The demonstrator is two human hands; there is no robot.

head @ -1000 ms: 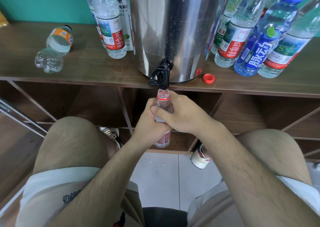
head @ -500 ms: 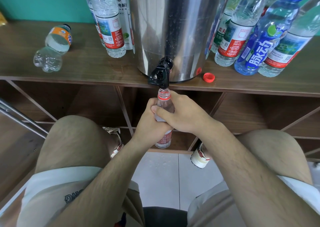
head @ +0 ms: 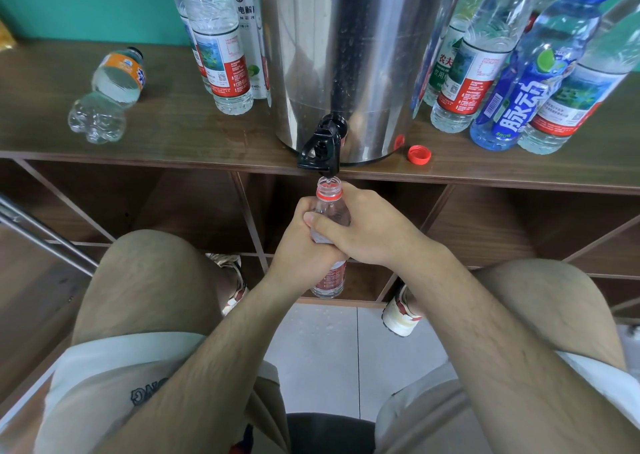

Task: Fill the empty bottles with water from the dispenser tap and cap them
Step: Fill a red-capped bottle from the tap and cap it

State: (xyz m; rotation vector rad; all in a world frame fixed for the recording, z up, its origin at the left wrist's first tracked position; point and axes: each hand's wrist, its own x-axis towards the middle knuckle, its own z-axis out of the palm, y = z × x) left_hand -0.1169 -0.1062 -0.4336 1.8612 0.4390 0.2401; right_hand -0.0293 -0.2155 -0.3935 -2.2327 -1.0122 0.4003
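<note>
Clear bottle [head: 331, 207] gripped by both hands' fingers [head: 323, 226], under tap [head: 320, 147].

Room: wooden shelf [head: 173, 131], steel dispenser [head: 346, 55], tiled floor [head: 318, 349]

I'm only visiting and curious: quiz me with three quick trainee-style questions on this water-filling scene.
1. True or false: the left hand and the right hand both grip the bottle under the black tap.
2. The red cap lies: A) on the bottle; B) on the shelf, right of the dispenser; C) on the floor.
3. Fill in: the orange-labelled bottle lies on its ____.
Key: 1 true; 2 B; 3 side.
</note>
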